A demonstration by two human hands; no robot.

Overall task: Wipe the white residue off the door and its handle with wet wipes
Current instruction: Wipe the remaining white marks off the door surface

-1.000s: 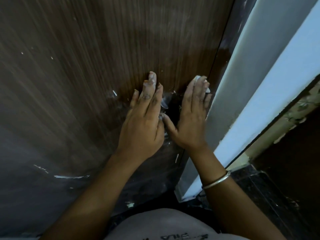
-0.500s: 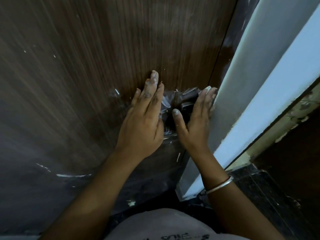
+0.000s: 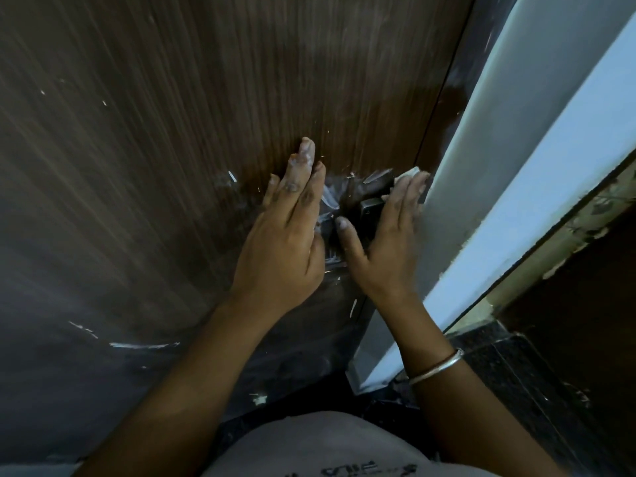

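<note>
dark wood-grain door [image 3: 172, 166] fills the left and centre of the view, grain running up and down. the handle [image 3: 371, 207], dark metal, sits near the door's right edge, between the two hands. its long axis lies sideways across the door; a squared end shows at the left, and the rest passes under the right fingers, so the way its free end points cannot be told. left hand [image 3: 285, 242] lies flat on the door just left of the handle, fingers straight, close together and pointing up, with white marks on the fingertips [image 3: 306, 154]. right hand [image 3: 389, 242] lies over the handle, fingers straight and together, thumb spread out to the left. under its fingertips it presses a wet wipe [image 3: 407, 173], of which only a white corner shows, close to the door's edge. white residue [image 3: 328, 201] streaks the door around the handle; more streaks lie lower left. a pale door frame [image 3: 481, 166] runs just right of the right hand. a metal bangle [image 3: 435, 371] circles the right wrist. dark speckled floor [image 3: 516, 373] lies lower right.
</note>
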